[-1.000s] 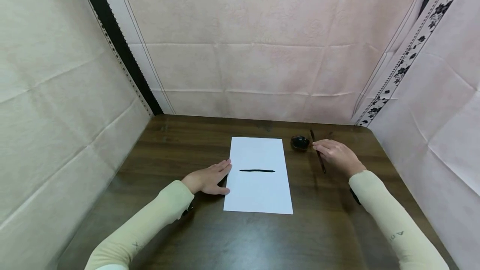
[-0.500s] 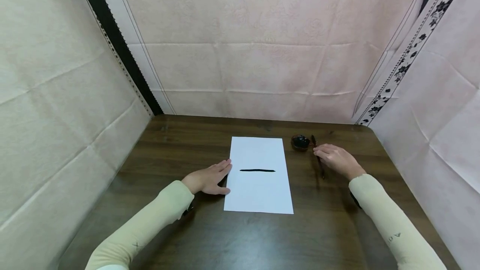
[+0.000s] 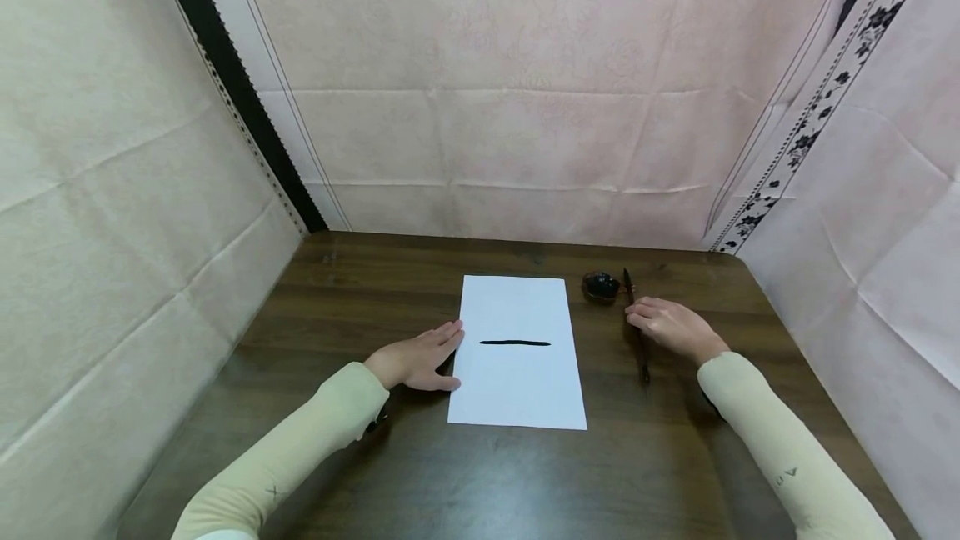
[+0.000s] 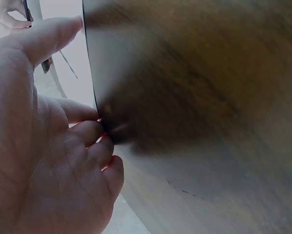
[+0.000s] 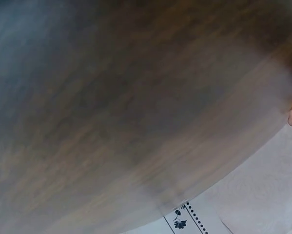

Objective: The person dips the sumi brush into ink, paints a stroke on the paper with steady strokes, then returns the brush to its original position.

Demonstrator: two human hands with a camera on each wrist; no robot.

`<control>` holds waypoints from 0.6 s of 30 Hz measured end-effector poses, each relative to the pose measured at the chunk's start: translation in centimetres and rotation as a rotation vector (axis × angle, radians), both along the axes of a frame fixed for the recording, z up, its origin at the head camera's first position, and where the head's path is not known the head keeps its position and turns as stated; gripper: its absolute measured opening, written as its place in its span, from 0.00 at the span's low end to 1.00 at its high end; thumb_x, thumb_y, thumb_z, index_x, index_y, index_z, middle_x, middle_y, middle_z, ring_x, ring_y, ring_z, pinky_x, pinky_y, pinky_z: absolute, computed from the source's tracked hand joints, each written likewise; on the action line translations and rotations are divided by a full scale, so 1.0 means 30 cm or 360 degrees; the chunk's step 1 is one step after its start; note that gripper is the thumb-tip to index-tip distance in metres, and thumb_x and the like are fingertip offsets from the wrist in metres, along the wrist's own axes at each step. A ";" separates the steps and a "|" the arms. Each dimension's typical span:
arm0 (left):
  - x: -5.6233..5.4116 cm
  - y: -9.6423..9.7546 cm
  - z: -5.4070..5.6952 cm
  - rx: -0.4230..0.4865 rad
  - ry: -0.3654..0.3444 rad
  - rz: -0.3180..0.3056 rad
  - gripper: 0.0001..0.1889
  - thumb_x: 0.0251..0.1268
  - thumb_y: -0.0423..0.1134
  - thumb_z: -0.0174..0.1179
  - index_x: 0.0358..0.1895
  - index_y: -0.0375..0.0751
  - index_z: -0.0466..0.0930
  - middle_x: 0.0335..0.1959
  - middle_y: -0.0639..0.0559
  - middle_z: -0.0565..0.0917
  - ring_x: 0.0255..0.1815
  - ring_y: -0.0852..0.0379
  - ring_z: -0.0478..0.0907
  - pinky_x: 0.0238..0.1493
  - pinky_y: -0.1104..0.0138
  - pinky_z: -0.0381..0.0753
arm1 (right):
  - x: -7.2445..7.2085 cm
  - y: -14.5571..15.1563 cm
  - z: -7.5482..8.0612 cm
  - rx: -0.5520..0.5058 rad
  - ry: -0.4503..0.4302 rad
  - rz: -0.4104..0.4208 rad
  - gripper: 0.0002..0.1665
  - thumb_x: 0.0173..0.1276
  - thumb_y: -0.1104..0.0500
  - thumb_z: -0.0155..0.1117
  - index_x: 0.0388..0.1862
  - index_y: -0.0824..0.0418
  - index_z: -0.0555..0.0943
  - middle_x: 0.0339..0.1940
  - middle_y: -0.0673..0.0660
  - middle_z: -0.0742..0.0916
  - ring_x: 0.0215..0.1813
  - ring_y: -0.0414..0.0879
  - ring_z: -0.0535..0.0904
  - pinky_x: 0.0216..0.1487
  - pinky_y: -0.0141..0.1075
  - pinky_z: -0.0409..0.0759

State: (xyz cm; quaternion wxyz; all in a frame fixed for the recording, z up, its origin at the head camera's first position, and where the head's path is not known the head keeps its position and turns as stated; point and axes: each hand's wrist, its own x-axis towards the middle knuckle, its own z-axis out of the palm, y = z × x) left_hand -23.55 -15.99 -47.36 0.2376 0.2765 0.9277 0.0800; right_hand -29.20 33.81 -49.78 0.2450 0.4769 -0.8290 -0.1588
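Observation:
A sheet of white paper (image 3: pixel 517 390) lies on the table, with one short black horizontal stroke (image 3: pixel 514 343) across its middle. My left hand (image 3: pixel 420 357) rests along the sheet's left edge, fingers extended and thumb spread; its palm fills the left of the left wrist view. To the right of the paper, my right hand (image 3: pixel 675 328) pinches a slim dark writing brush (image 3: pixel 627 283), which points away from me. Whether the brush touches the table I cannot tell. Beside the brush's far end stands a small pot (image 3: pixel 601 287) with a glossy black top.
The brown wooden table (image 3: pixel 390 473) reaches back to a pale cloth wall (image 3: pixel 525 132). Similar cloth hangs at the left and right, with a black band (image 3: pixel 240 90) at the left corner and a flowered border (image 3: pixel 817 115) at the right.
My right hand has drawn the brush slightly toward me and lower, away from the pot. The left hand and the paper stay in place.

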 end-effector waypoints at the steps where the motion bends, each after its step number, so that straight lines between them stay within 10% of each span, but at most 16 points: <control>1: -0.001 0.000 -0.001 0.0006 -0.0003 -0.0006 0.51 0.75 0.63 0.57 0.88 0.41 0.43 0.91 0.46 0.41 0.91 0.47 0.40 0.89 0.50 0.50 | 0.002 0.002 -0.002 0.0010 -0.0011 -0.0007 0.26 0.52 0.74 0.78 0.52 0.65 0.87 0.53 0.58 0.91 0.55 0.52 0.88 0.54 0.44 0.89; 18: -0.029 -0.033 -0.011 0.0201 -0.0149 -0.0012 0.52 0.78 0.63 0.54 0.87 0.37 0.36 0.90 0.43 0.34 0.91 0.45 0.34 0.88 0.45 0.47 | 0.026 0.000 0.008 0.0063 -0.0152 -0.0253 0.30 0.59 0.75 0.73 0.62 0.65 0.84 0.64 0.60 0.87 0.64 0.55 0.85 0.64 0.48 0.85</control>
